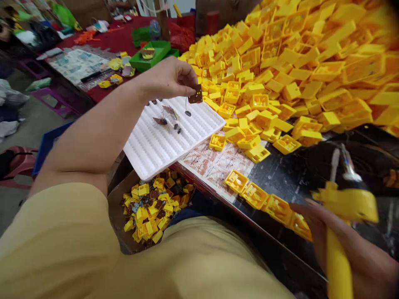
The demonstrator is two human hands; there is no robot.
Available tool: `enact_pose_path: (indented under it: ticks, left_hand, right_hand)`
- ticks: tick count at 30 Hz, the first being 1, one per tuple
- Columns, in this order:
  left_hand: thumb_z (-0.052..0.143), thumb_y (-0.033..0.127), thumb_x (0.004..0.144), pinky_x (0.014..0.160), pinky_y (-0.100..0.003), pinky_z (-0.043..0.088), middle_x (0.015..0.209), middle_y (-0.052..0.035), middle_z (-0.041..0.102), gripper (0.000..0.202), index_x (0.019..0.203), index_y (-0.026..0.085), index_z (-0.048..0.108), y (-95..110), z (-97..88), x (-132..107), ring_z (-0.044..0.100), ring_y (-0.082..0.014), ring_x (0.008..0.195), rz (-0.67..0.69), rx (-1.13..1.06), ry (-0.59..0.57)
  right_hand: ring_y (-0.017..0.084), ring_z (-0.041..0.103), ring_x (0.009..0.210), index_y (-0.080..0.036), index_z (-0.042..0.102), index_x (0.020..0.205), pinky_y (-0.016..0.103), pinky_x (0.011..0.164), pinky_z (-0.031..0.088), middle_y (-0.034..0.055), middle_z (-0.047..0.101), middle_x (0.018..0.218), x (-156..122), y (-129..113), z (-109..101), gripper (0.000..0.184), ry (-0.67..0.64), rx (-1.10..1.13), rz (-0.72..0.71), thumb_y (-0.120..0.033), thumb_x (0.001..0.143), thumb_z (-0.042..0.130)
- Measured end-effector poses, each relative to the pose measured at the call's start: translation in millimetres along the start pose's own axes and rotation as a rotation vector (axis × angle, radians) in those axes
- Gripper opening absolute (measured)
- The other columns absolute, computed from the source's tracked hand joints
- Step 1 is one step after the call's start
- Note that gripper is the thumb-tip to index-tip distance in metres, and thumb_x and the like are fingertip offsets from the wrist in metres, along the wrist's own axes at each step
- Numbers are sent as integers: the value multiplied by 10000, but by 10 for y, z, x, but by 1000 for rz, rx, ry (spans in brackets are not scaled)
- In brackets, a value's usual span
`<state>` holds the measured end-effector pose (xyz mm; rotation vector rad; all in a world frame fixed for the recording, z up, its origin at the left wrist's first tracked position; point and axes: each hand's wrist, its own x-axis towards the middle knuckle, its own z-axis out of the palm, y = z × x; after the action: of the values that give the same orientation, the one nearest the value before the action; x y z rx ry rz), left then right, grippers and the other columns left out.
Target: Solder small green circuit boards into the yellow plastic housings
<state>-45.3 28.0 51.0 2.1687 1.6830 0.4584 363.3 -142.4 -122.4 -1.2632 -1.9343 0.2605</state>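
My left hand (174, 79) is closed in a pinch on a small brown circuit board (195, 94) above the white ridged foam tray (149, 155). From the board a thin wire hangs, with a small black part (188, 113) at its end. More brown boards with wires (168, 120) lie on the tray. My right hand (333, 232), blurred, has its fingers at the near end of a row of open yellow plastic casings (277, 207) and seems to grip the last one. A yellow pistol-shaped tool (339, 257) stands in front of this hand and partly hides it.
A big heap of yellow casings (280, 62) covers the back and right of the table. Below the tray, a box (116, 220) holds yellow casings and brown boards. Green boxes (152, 58) stand behind my left hand. Purple stools (56, 101) are at the left.
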Motion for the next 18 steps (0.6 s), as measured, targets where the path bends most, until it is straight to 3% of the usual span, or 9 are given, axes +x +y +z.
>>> enact_pose_path:
  ticks: [3, 4, 7, 9, 12, 15, 18]
  left_hand:
    - [633, 180, 835, 895, -351, 498, 922, 5, 762, 149, 920, 230, 745, 385, 164, -54, 658, -172, 902, 218, 269, -204]
    - [634, 166, 823, 918, -379, 500, 923, 3, 763, 168, 896, 257, 755, 486, 275, -86, 666, -201, 942, 293, 404, -256]
    - [597, 75, 825, 1036, -486, 473, 907, -28, 765, 248, 846, 263, 757, 675, 706, -281, 657, -277, 1088, 565, 741, -404]
    - [510, 57, 902, 1144, -498, 417, 973, -46, 776, 299, 847, 228, 749, 685, 989, -469, 621, -276, 1228, 763, 777, -435]
    - [459, 93, 972, 1250, -440, 323, 1371, -35, 665, 307, 966, 226, 736, 540, 1265, -726, 456, -221, 1450, 942, 576, -330]
    - [484, 135, 983, 1235, -446, 347, 1531, -30, 528, 279, 1104, 255, 705, 344, 1344, -891, 401, -226, 1489, 910, 343, -190]
    - [468, 150, 971, 1134, -428, 447, 1463, -93, 588, 361, 1285, 232, 623, 274, 1356, -993, 522, -226, 1384, 640, 206, -55]
  right_hand:
    - [279, 723, 889, -257, 615, 1230, 420, 747, 633, 83, 714, 1115, 218, -292, 139, 308, -39, -91, -208, -282, 923, 626]
    - [296, 710, 986, -251, 591, 1225, 467, 861, 618, 90, 702, 1128, 295, -367, 219, 320, -49, -92, -236, -319, 918, 646]
    - [270, 695, 1003, -212, 538, 1218, 471, 958, 581, 98, 693, 1052, 476, -494, 505, 334, -115, -96, -269, -332, 926, 649]
    - [254, 693, 979, -213, 518, 1236, 459, 955, 576, 85, 691, 1021, 530, -515, 657, 328, -150, -96, -297, -330, 946, 618]
    - [236, 695, 931, -217, 507, 1283, 436, 910, 584, 78, 701, 1023, 528, -493, 724, 318, -184, -91, -321, -280, 975, 554]
    - [234, 702, 967, -226, 532, 1283, 471, 993, 550, 77, 715, 1067, 489, -463, 597, 322, -156, -75, -324, -325, 980, 574]
    - [200, 719, 892, -237, 592, 1211, 384, 923, 585, 45, 733, 1022, 441, -474, 367, 320, -11, -60, -300, -298, 915, 695]
